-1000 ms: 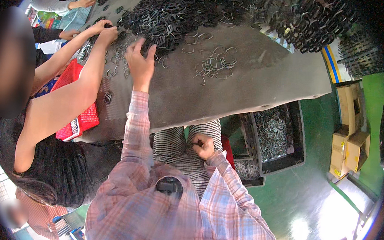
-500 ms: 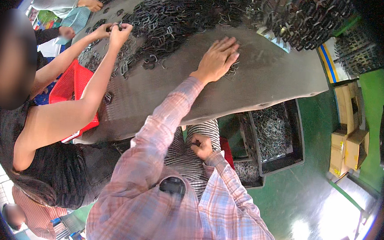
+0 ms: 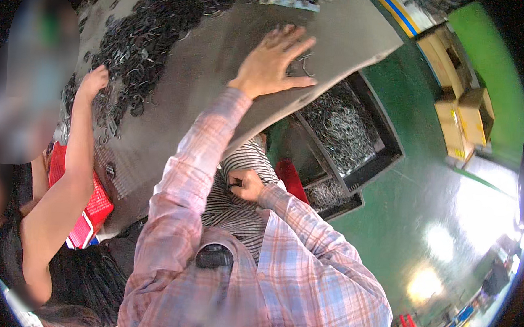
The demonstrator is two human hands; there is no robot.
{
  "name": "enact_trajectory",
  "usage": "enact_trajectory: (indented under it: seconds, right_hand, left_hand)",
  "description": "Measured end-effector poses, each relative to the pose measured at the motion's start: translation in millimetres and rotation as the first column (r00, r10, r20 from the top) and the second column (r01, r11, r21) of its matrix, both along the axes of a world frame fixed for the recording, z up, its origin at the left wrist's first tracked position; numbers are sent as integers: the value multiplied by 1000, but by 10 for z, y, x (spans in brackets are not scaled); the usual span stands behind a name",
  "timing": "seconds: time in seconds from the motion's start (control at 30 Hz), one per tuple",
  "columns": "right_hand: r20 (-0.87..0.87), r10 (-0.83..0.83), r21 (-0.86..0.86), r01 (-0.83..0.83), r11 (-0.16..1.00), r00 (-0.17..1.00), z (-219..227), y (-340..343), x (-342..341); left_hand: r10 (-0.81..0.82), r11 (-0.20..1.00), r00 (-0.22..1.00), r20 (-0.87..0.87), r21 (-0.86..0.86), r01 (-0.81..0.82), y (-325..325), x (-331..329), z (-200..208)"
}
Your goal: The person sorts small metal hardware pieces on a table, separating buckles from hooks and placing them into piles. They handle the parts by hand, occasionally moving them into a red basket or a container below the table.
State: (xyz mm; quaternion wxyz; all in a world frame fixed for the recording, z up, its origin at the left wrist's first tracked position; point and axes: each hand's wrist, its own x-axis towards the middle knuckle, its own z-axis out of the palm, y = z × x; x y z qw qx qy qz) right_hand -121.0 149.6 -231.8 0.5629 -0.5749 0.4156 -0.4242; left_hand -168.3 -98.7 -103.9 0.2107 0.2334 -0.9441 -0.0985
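Tabletop [image 3: 205, 63]: work on the bare stretch ahead of you and mind the edge, it runs close by your left thumb. Dark pile [image 3: 141, 44] of metal pieces is well off to the left; keep your sleeve out of it so nothing drags along. Black crate [image 3: 373, 168] sits lower, just past the edge; pieces pushed too far could drop there or on the floor.

Left hand [image 3: 270, 63]: fanned out, fingers and thumb well apart, over or on the tabletop. Can't tell if the palm touches. My read: you're herding loose pieces. For that, close the finger gaps, tuck the thumb, keep the hand's edge low, use short strokes, else thin ones may slip through. Right hand [image 3: 247, 184]: curled at your lap, something dark by the fingers; can't tell what, or whether it's pinched.

Loose pieces [image 3: 306, 64]: on the tabletop near the edge, beside your left fingers, toward the thumb.

Counts: 1 tabletop, 1 main pile (pieces overlap too much to count), 2 crates holding pieces, incl. the smaller-looking lower crate [image 3: 349, 205], 1 red basket [image 3: 100, 202] far left, 2 hands of yours, 1 co-worker's hand [image 3: 94, 82] plain beside the pile. Loose pieces by your fingers: a few, no firm number.
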Motion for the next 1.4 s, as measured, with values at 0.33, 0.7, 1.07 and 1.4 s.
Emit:
enact_trajectory:
  seconds: [0.33, 0.7, 1.07, 1.4]
  right_hand:
    - [98, -235, 238, 206, 949, 967, -368, 288, -19]
    - [294, -357, 387, 231, 893, 887, 1597, -896, -770]
    - [-540, -438, -498, 146, 855, 719, 1062, -3618, 888]
    - [86, 164, 126, -174, 977, 983, 1808, -3219, 676]
  left_hand:
    - [-262, 846, 840, -475, 305, 437, 1088, -721, 129]
    - [931, 305, 260, -257, 157, -939, 729, 3112, 192]
    - [899, 416, 437, -18, 343, -842, -430, 2677, 124]
    - [665, 726, 611, -429, 564, -395, -138, 3185, 729]
